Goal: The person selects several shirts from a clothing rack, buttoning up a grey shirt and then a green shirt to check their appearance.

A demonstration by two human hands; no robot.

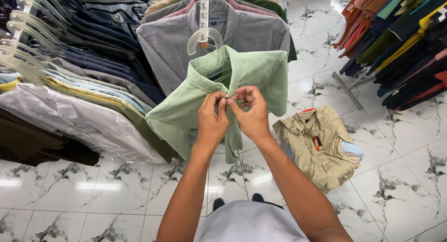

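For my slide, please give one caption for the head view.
Both hands, left and right, pinch the front of a green shirt on a hanger.

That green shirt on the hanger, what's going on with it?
A person is working on a light green shirt that hangs on a clear plastic hanger in front of a grey shirt. The left hand and right hand meet at the shirt's front just under the collar, fingertips pinching the fabric. A heap of beige shirts lies on the marble floor to the right.

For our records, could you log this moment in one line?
left hand + right hand: pinching green shirt placket | hanger: on rack
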